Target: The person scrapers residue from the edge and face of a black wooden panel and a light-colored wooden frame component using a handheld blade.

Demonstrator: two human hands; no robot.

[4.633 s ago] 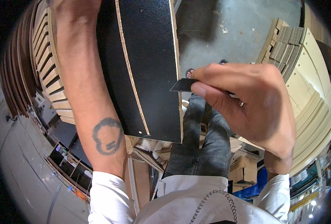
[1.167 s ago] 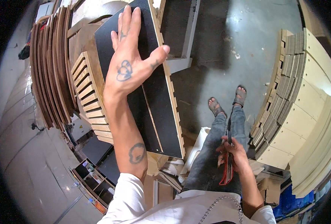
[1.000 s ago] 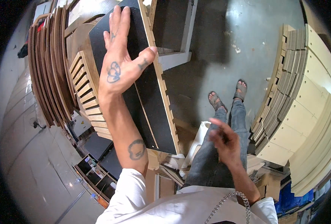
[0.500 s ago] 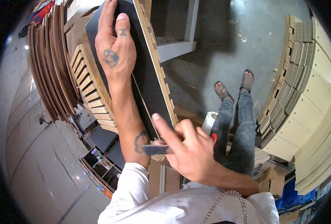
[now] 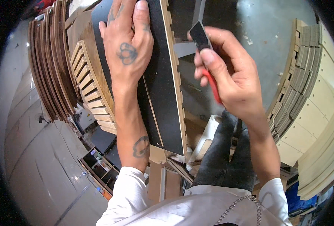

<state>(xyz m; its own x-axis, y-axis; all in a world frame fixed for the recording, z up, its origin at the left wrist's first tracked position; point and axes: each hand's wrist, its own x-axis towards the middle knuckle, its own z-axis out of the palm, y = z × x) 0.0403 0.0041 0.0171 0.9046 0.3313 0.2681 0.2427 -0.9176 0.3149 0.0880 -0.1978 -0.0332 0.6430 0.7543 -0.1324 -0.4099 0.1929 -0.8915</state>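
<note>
My left hand point(image 5: 128, 56) lies palm down on a long black panel point(image 5: 162, 101), its fingers stretched toward the far end. A thin pale line point(image 5: 152, 109) runs lengthwise along the panel, and a notched light-wood strip point(image 5: 177, 90) borders its right side. Raised to the right of the panel, my right hand point(image 5: 240, 81) is closed around a scraper point(image 5: 201, 35) with a flat dark blade and a red handle. Thumb and fingers pinch it near the blade, which points up and away, apart from the panel. Part of the handle is hidden by my palm.
Left of the panel stands a slatted wooden piece point(image 5: 89, 88), with curved brown boards point(image 5: 48, 71) beyond it. Stacked grey sheets point(image 5: 300, 71) and pale panels point(image 5: 314, 101) line the right side. A white roll point(image 5: 208, 132) stands beside my legs.
My right hand has lifted away from my left forearm, up and to the right, turning the scraper upward. My left hand has shifted slightly right with the panel; my feet are now hidden.
</note>
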